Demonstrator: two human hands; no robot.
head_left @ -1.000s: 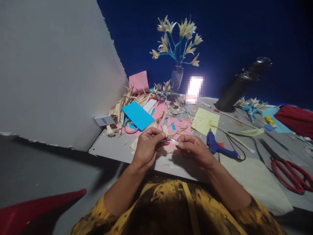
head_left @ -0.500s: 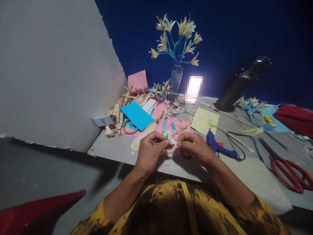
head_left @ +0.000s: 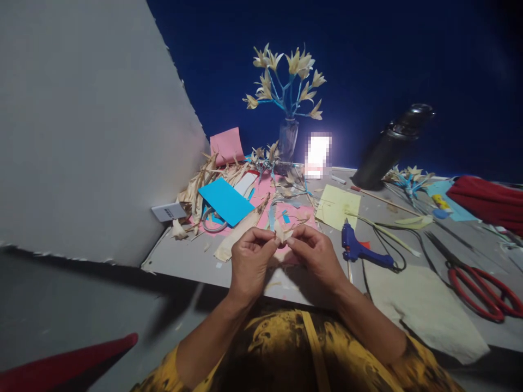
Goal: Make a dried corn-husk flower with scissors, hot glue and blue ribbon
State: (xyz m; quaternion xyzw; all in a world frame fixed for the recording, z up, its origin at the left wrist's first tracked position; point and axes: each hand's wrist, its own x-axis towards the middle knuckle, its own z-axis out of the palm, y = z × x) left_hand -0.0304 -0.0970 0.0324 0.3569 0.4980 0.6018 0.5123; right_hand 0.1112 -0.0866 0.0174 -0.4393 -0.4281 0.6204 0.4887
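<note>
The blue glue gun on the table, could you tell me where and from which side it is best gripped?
Grip the blue glue gun by its handle, which points away toward the yellow paper. Come from above and the right: it lies flat, and its cord trails right.

Two hands, the left hand (head_left: 250,260) and the right hand (head_left: 314,255), pinch one small pale husk piece (head_left: 283,233). The table (head_left: 192,256) carries one blue glue gun (head_left: 356,248), one pair of red scissors (head_left: 482,286), one glass vase (head_left: 287,140) and one dark bottle (head_left: 388,147). Loose husk strips at its far left corner seem too tangled to count.
</note>
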